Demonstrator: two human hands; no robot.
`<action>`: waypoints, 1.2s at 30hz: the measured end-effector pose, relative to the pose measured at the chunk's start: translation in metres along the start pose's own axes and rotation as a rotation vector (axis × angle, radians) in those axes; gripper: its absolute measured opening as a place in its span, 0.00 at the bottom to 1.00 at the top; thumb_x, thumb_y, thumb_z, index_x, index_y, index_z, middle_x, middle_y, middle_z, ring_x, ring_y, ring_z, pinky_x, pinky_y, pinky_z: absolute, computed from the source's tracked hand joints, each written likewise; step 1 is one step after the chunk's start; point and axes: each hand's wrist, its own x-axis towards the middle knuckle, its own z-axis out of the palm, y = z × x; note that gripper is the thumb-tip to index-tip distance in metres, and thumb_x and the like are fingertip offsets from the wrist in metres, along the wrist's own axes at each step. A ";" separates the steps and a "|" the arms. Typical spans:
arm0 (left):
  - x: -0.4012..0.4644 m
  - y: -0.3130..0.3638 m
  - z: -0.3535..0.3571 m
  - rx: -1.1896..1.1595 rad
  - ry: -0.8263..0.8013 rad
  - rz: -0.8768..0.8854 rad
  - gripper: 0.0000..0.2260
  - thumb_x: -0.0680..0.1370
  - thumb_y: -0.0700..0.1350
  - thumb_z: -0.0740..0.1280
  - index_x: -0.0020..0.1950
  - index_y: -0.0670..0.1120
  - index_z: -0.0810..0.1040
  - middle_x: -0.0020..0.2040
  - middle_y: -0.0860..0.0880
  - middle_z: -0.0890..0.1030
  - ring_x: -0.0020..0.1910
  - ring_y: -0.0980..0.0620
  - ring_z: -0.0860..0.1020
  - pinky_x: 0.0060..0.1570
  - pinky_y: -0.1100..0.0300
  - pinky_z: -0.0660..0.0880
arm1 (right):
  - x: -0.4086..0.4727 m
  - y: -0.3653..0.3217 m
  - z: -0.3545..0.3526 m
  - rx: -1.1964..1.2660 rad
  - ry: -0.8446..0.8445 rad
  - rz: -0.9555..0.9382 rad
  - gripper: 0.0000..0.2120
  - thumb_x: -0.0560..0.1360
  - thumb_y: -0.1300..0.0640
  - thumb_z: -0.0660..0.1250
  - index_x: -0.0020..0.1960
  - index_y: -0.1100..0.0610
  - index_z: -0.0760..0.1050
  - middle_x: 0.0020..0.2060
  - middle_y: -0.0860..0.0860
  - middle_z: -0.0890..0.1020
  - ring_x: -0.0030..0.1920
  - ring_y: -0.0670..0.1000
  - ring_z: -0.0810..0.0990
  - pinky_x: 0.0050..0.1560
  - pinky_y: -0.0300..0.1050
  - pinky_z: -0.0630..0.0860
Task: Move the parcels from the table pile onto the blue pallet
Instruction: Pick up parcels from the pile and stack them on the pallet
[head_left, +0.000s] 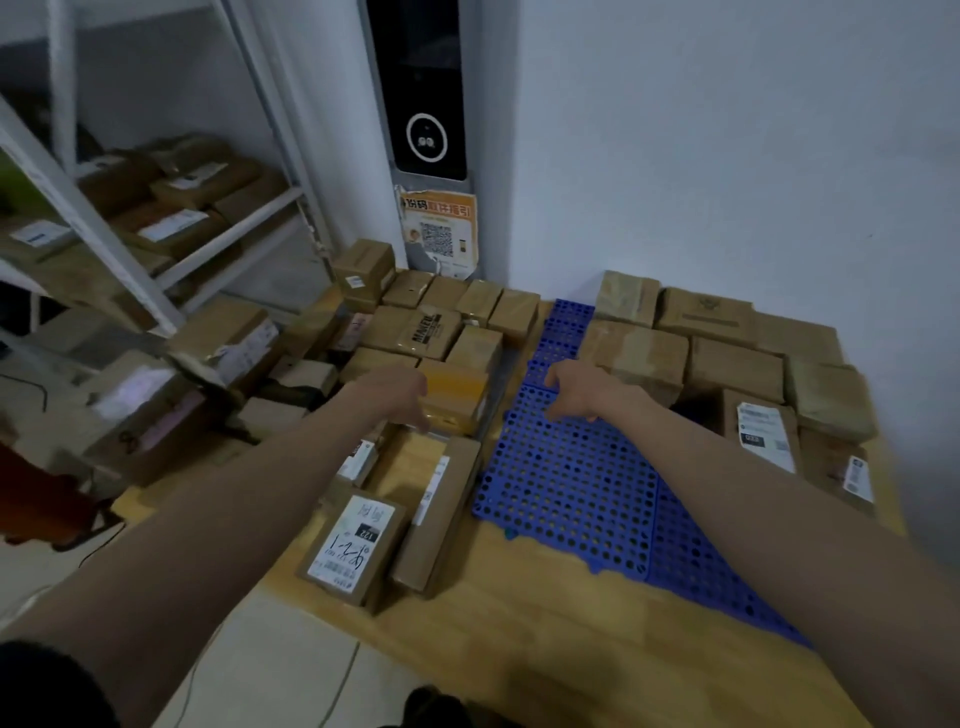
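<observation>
Both hands reach forward: the left hand (400, 392) spreads onto a yellow-taped parcel (457, 397) in the bench pile, seemingly to lift it, the right hand (576, 387) hovers open over the blue pallet (566, 488)

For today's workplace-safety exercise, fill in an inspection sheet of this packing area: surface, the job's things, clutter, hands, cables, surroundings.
Surface: wooden table, partly covered.
Job's things: parcel pile at left; blue pallet with parcels along its far and right sides.
Clutter: loose boxes beside the table.
Hands: left hand on a yellow-taped parcel; right hand over the pallet, open.
Cables: thin cable on the floor.
Surroundings: shelving with boxes; wall panel.
</observation>
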 end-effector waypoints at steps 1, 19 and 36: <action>-0.004 -0.007 0.003 0.006 0.001 -0.003 0.27 0.72 0.56 0.74 0.68 0.49 0.72 0.63 0.48 0.75 0.60 0.47 0.74 0.54 0.54 0.75 | -0.001 -0.008 0.003 -0.003 0.000 -0.001 0.22 0.78 0.54 0.69 0.68 0.61 0.71 0.64 0.57 0.75 0.56 0.57 0.79 0.55 0.53 0.80; -0.048 -0.160 0.111 0.085 -0.121 0.128 0.30 0.73 0.53 0.74 0.71 0.49 0.67 0.68 0.46 0.74 0.64 0.45 0.73 0.59 0.52 0.74 | -0.011 -0.173 0.147 0.103 -0.055 0.094 0.29 0.76 0.58 0.69 0.74 0.57 0.64 0.65 0.55 0.74 0.51 0.53 0.78 0.43 0.43 0.75; -0.046 -0.173 0.206 0.083 -0.235 0.245 0.45 0.65 0.60 0.78 0.74 0.45 0.62 0.66 0.47 0.76 0.62 0.46 0.77 0.53 0.51 0.76 | -0.012 -0.237 0.258 0.368 -0.165 0.252 0.33 0.68 0.63 0.78 0.70 0.59 0.71 0.62 0.56 0.78 0.58 0.58 0.79 0.56 0.56 0.79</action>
